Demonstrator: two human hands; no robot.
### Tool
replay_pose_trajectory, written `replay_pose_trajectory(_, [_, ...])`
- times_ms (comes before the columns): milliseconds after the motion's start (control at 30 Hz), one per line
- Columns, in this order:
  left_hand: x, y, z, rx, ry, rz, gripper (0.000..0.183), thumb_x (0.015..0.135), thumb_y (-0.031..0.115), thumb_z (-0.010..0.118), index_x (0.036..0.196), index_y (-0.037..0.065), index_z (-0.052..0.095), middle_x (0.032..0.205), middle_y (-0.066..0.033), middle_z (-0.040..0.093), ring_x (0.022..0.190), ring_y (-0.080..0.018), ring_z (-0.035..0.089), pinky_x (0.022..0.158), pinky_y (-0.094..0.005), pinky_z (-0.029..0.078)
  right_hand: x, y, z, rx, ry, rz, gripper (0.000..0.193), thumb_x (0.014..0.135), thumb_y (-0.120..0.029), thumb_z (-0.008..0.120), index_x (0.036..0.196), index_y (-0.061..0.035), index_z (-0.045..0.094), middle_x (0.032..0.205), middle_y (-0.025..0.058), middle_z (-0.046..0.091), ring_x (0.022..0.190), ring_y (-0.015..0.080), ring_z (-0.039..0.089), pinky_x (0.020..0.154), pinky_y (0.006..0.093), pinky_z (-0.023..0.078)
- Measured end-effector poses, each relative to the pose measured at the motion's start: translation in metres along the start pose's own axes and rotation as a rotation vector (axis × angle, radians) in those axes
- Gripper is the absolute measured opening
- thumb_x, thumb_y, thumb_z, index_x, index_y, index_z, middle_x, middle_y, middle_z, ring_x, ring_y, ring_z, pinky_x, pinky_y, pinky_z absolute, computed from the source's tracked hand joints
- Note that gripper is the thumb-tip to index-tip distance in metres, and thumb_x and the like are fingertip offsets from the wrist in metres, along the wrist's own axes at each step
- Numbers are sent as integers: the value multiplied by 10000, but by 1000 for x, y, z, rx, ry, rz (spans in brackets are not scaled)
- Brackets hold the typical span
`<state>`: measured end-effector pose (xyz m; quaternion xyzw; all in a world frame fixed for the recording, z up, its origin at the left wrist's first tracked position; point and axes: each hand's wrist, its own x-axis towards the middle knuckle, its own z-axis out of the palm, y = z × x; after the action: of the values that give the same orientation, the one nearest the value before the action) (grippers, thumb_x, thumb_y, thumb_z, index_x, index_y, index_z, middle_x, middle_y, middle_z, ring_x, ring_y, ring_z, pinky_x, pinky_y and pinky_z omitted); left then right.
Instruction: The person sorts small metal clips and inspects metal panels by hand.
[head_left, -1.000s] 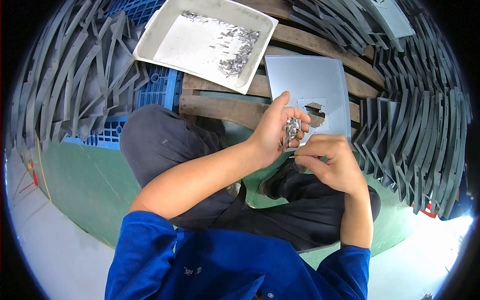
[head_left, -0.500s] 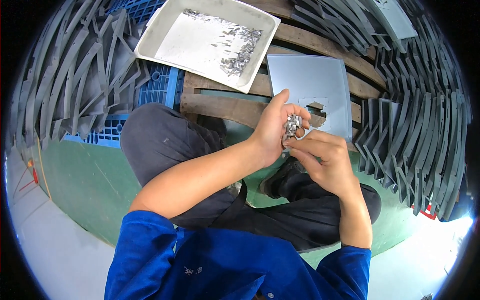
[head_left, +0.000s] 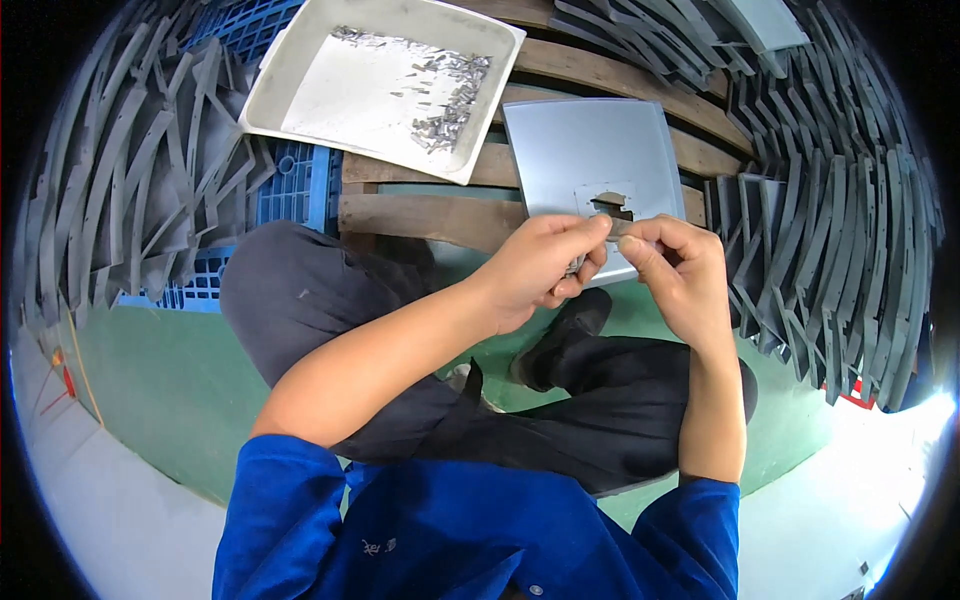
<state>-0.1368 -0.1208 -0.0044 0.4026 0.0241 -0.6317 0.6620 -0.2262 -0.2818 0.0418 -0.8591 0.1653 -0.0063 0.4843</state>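
My left hand (head_left: 535, 262) is closed around a small heap of silvery metal pieces (head_left: 575, 265), mostly hidden by the fingers. Its thumb and forefinger meet the fingertips of my right hand (head_left: 682, 268). Between the two sets of fingertips is one small grey metal piece (head_left: 617, 231), which my right hand pinches; its exact shape is too small to tell. Just beyond both hands lies a light grey sheet-metal panel (head_left: 585, 145), with a cut-out near its close edge. My hands hover over that near edge.
A cream plastic tray (head_left: 262, 105) holding many small metal pieces sits on the wooden pallet (head_left: 430, 219). Bent grey metal parts (head_left: 120, 170) are stacked at left over blue plastic pallets (head_left: 305, 185). More grey parts (head_left: 830, 250) stand at right. My bent legs (head_left: 300, 290) are below.
My left fingers have curled over the metal pieces that lay in the open palm. Both hands have risen slightly, and my right hand now holds one piece at the left fingertips.
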Motion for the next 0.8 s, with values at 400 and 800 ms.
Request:
replay_pose_trajectory(400, [5,2,-11,-80,82,137,171,933,192,521,818,66,533,714,-7,511,500,-44,414,399,-172,246,11,21,11,178,-17,128,126,874,-103,665,854,22,677,638,-17,588,553,55,473,506,225,379])
replay_pose_trajectory(800, [18,19,-21,-160,291,326,179,930,209,494,815,73,508,745,-22,497,530,-65,405,409,-193,237,0,241,27,-384,162,439,190,786,-204,714,776,-15,695,654,137,649,598,260,632,585,379,479])
